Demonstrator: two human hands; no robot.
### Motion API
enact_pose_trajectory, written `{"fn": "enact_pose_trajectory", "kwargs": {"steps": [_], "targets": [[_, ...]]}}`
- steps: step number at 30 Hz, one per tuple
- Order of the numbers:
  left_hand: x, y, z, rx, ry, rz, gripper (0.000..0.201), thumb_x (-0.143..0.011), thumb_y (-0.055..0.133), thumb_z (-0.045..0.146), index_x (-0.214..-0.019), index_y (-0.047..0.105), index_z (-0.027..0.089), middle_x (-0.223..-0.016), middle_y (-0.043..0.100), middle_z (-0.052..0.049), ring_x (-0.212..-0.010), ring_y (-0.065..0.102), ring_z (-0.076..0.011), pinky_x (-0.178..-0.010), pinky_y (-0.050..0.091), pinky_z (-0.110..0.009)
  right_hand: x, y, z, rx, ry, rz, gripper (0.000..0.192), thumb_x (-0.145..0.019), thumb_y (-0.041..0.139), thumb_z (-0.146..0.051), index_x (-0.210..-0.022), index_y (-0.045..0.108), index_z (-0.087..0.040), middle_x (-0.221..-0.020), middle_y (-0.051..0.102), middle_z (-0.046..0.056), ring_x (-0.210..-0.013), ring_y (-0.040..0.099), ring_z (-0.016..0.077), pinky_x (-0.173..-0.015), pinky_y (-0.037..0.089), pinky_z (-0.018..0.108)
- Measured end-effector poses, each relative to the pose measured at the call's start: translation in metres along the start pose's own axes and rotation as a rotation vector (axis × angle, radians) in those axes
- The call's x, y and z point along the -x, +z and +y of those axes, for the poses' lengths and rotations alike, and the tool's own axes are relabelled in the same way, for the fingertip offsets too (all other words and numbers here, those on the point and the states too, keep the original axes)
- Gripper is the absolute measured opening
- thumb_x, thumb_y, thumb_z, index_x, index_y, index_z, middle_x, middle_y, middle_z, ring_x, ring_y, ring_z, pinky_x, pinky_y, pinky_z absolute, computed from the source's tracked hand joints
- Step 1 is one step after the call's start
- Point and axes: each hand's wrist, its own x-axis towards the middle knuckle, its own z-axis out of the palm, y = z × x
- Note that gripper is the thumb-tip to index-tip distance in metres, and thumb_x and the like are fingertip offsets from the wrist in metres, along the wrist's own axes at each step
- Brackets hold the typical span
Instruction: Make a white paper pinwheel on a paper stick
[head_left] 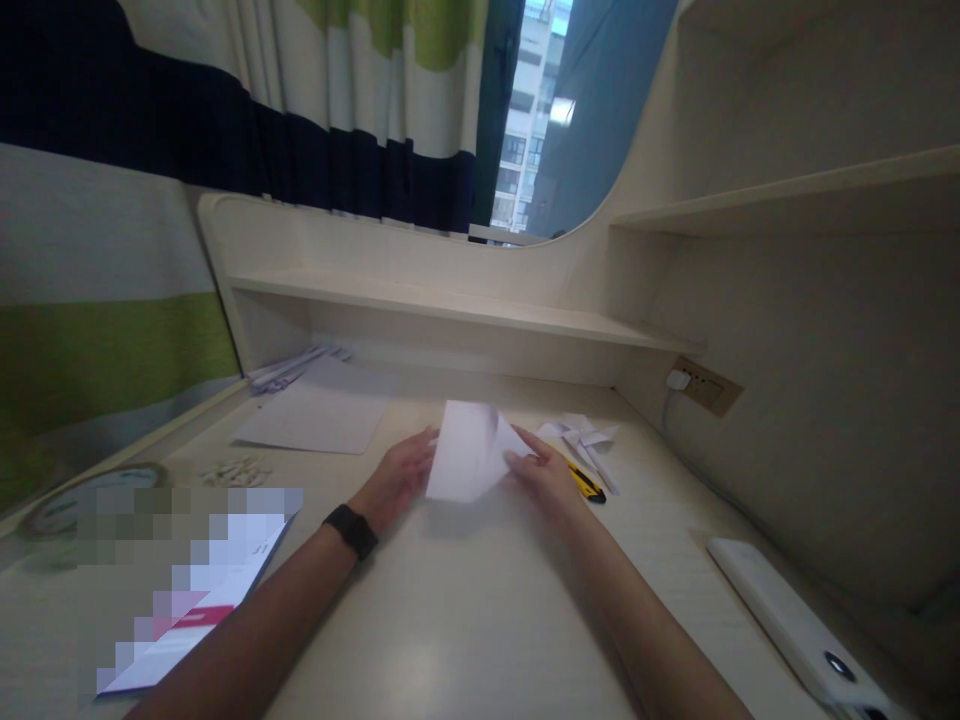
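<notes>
A folded sheet of white paper (469, 455) is held up above the desk between my two hands, its upper right part bent over. My right hand (544, 468) pinches the paper's right edge, thumb in front and fingers behind. At the left edge, my left hand (397, 475) grips the sheet, with its fingertips partly hidden behind it. A dark band is on my left wrist. Just beyond my right hand lie a yellow and black utility knife (589, 484) and a folded white paper pinwheel shape (581, 435).
White sheets (315, 405) and rolled paper strips (289, 370) lie at the back left. Nearer are small pale pieces (236, 472), a tape roll (90, 500) and a partly blurred flat box (217, 600). A white device (787, 620) rests at right, near a cable and wall socket (705, 385).
</notes>
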Motion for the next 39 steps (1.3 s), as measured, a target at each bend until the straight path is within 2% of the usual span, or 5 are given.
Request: {"fn": "enact_pose_trajectory", "kwargs": {"steps": [5,14,23,31,39], "targets": [[0.008,0.022,-0.018,0.104,-0.167,-0.151,0.045,-0.077,0.069,0.044,-0.109,0.066,0.012,-0.116,0.066,-0.018,-0.097,0.067,-0.0254,-0.083,0.054,-0.038,0.002,0.016,0.019,-0.177,-0.083,0.220,0.074,-0.060,0.083,-0.031,-0.127,0.052,-0.018,-0.059,0.060,-0.006,-0.059,0.063,0.0142,-0.065,0.058,0.031],[0.004,0.015,-0.021,-0.090,-0.044,0.041,0.049,-0.067,0.079,0.036,-0.104,0.065,0.008,-0.093,0.072,-0.016,-0.072,0.070,-0.0212,-0.066,0.056,-0.031,0.002,0.007,0.002,0.035,0.003,-0.006,0.105,-0.060,0.083,-0.037,-0.145,0.021,-0.034,-0.110,0.067,0.009,-0.087,0.069,0.0230,-0.071,0.057,0.036],[0.004,-0.005,-0.013,-0.228,-0.153,-0.329,0.047,-0.067,0.078,0.038,-0.102,0.067,0.011,-0.086,0.071,-0.012,-0.069,0.067,-0.0196,-0.064,0.055,-0.031,0.002,-0.028,-0.016,0.416,0.082,-0.457,0.032,-0.069,0.075,-0.039,-0.088,0.070,-0.015,-0.084,0.068,0.006,-0.071,0.063,0.0149,-0.065,0.053,0.028],[-0.002,0.005,-0.019,-0.295,-0.046,0.050,0.039,-0.068,0.074,0.047,-0.079,0.070,0.010,-0.075,0.070,-0.010,-0.066,0.064,-0.0173,-0.060,0.053,-0.027,-0.003,-0.018,-0.001,0.456,-0.033,-0.212,0.031,-0.063,0.077,-0.044,-0.071,0.070,-0.015,-0.061,0.061,0.000,-0.054,0.052,0.0108,-0.053,0.042,0.023],[-0.001,0.009,-0.026,-0.267,-0.037,0.023,0.043,-0.068,0.073,0.050,-0.083,0.071,0.009,-0.085,0.071,-0.012,-0.072,0.066,-0.0202,-0.061,0.054,-0.029,-0.018,-0.015,0.037,0.476,-0.194,-0.042,0.027,-0.063,0.076,-0.040,-0.074,0.074,-0.016,-0.070,0.067,0.003,-0.058,0.053,0.0132,-0.055,0.039,0.024]]}}
